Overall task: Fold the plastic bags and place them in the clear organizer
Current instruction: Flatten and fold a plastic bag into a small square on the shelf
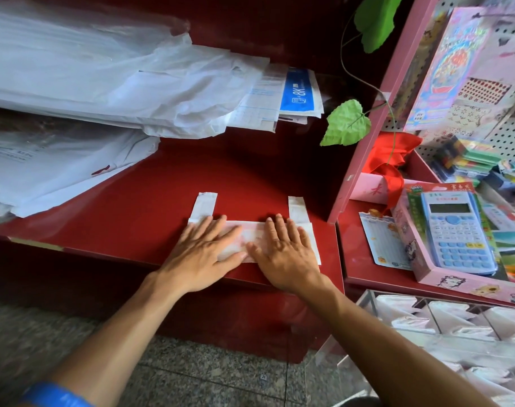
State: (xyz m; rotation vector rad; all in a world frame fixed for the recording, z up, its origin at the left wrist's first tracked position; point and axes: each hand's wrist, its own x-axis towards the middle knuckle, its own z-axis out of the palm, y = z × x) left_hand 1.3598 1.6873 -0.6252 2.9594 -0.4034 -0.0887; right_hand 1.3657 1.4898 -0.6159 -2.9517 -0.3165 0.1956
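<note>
You're standing at what looks like a small stationery shop. A packaged calculator (459, 230) sits in a pink display box (432, 271) beside a pegboard rack (511, 136) hung with sticker sheets (456, 69). Stacks of wrapped paper (118, 83) lie on the red counter (150, 201), though the rack's smaller goods are too blurred to name.

A single head-worn camera is looking forward and steeply down from above the person's arms, which are reaching in from the bottom edge. It is sitting close to the red counter (150, 207), whose near edge is crossing the middle of the wide-angle frame. It is taking in floor tiles (191, 374) below, a pink shelf (376, 118) leaning at the right, and the frame's edges are bending. No second view is sharing the scene.
</note>
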